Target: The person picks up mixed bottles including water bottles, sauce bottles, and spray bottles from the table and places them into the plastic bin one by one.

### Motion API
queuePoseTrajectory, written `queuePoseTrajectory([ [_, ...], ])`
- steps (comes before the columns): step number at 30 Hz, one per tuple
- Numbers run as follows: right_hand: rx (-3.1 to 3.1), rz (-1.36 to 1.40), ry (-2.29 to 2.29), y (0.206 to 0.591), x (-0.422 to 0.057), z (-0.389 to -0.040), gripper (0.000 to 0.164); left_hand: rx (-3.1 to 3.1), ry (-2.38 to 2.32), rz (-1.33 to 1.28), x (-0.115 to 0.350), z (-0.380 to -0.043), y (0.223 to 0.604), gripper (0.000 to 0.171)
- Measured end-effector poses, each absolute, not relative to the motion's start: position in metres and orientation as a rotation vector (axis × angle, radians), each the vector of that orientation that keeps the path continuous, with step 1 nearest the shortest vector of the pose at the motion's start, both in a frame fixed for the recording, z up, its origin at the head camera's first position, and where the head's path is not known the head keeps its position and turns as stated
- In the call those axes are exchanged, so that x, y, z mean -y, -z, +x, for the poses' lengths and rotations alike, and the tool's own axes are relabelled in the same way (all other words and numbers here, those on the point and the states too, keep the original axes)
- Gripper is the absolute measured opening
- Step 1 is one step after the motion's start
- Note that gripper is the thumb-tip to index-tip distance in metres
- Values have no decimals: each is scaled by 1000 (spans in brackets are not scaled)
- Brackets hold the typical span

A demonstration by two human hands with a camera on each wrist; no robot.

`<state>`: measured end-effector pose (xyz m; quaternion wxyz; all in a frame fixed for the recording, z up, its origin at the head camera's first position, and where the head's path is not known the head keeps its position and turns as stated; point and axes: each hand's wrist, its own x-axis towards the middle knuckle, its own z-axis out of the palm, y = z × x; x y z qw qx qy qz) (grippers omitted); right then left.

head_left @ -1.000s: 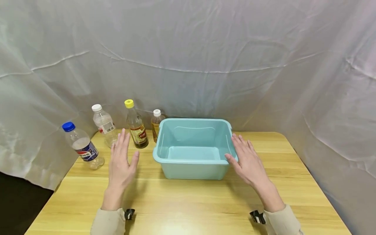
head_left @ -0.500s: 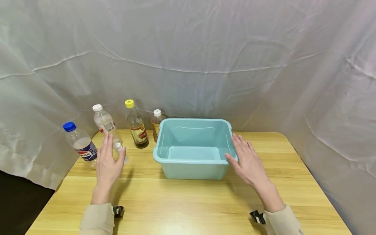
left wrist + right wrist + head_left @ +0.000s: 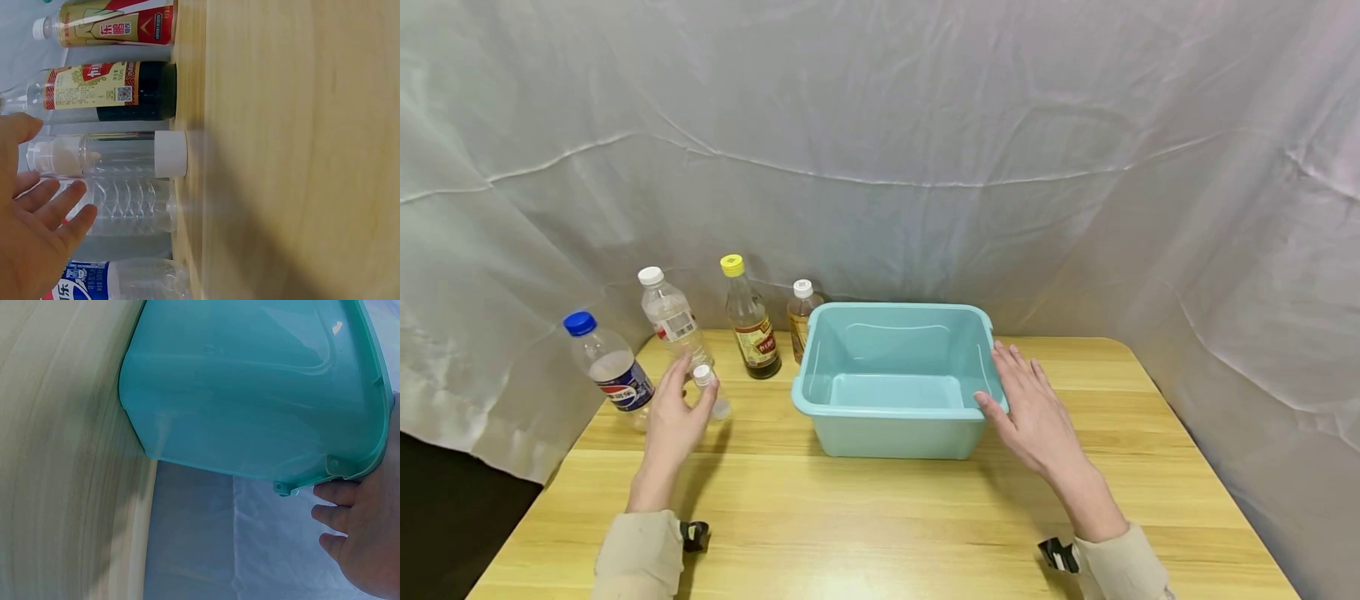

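Note:
A small clear bottle [image 3: 720, 407] with a white cap stands upright at the left of the table. My left hand [image 3: 670, 421] is right at its cap, thumb and fingers spread to either side. In the left wrist view the thumb and the fingers flank the top of this bottle [image 3: 122, 156], with a gap beside the fingers. A light-blue plastic bin [image 3: 895, 435] sits in the middle, its inside bare. Against its right rim rests my right hand [image 3: 1037, 417], fingers stretched and thumb at the front corner; the right wrist view shows fingertips beside the bin's rim.
Behind my left hand stand a blue-capped Pepsi bottle [image 3: 623, 385], a white-capped clear bottle [image 3: 674, 323] and a yellow-capped bottle of dark liquid [image 3: 756, 343]. A white-capped drink bottle [image 3: 799, 321] stands close by the bin. A grey curtain [image 3: 880, 167] surrounds the wooden table [image 3: 850, 525].
My left hand has moved left and its fingers have drawn in around the small bottle's cap. That bottle, hidden at first, now shows. The right hand and the bin have not moved.

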<state>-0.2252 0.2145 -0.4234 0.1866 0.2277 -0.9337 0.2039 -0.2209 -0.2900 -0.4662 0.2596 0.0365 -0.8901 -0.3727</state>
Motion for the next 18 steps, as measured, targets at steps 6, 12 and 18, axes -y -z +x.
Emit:
queuePoseTrajectory([
  [6, 2633, 634, -563, 423, -214, -225, 72, 2369, 1062, 131, 289, -222, 469, 55],
  [12, 2643, 631, -560, 423, -213, -224, 72, 2337, 1048, 138, 288, -224, 470, 49],
  [18, 2637, 624, -561, 423, -214, -224, 73, 2289, 1071, 103, 286, -226, 470, 47],
])
